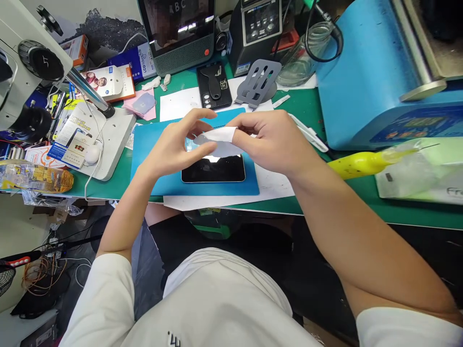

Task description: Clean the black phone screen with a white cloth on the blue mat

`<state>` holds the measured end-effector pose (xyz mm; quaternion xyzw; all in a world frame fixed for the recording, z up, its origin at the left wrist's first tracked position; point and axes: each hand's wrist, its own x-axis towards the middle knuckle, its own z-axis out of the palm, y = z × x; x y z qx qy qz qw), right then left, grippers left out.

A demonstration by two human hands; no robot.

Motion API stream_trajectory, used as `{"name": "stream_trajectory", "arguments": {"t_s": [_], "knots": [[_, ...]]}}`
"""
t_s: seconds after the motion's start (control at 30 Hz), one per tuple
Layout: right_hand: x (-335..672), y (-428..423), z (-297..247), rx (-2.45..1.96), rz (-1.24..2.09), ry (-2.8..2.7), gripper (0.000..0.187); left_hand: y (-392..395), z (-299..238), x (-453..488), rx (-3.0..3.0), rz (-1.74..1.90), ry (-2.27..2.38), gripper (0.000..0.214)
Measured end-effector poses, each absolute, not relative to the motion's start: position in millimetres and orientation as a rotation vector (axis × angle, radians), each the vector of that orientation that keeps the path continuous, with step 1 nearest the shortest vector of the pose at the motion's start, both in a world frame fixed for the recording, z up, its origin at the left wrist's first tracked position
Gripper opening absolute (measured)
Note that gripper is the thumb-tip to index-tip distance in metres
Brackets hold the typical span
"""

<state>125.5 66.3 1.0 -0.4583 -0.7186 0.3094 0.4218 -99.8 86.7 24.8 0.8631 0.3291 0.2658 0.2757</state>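
A black phone [213, 169] lies face up on a blue mat [152, 144] in the middle of the bench. Just above it, both hands hold a small white wipe or film sheet [217, 137] between them. My left hand [177, 144] pinches its left end with thumb and fingers curled. My right hand [271, 140] pinches its right end with the white material wrapped over a fingertip. The wipe hangs a little above the phone's top edge.
A microscope [32, 62] on a white base [115, 140] stands at the left, with boxes and packets around it. Behind the mat are a second black phone [214, 86], a grey stand [258, 82] and a monitor [177, 29]. A blue machine [379, 82] and a yellow bottle [361, 164] sit at the right.
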Motion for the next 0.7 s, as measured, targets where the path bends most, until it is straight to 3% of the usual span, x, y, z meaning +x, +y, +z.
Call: {"name": "stream_trajectory", "arguments": {"t_s": [0.07,0.2,0.43,0.7], "knots": [[125,68,4,-1.159,0.803,-1.827,0.018,87,24,-96,2.342,0.694,0.902,0.036],[127,70,7,-1.186,0.708,-1.892,0.019,89,18,-92,2.46,0.752,1.042,0.018],[131,73,-16,-1.091,0.342,-2.085,0.025,95,5,-101,2.623,0.746,1.041,0.026],[132,83,-31,-1.07,0.321,-2.196,0.026,110,-5,-106,2.73,0.663,1.042,0.027]]}}
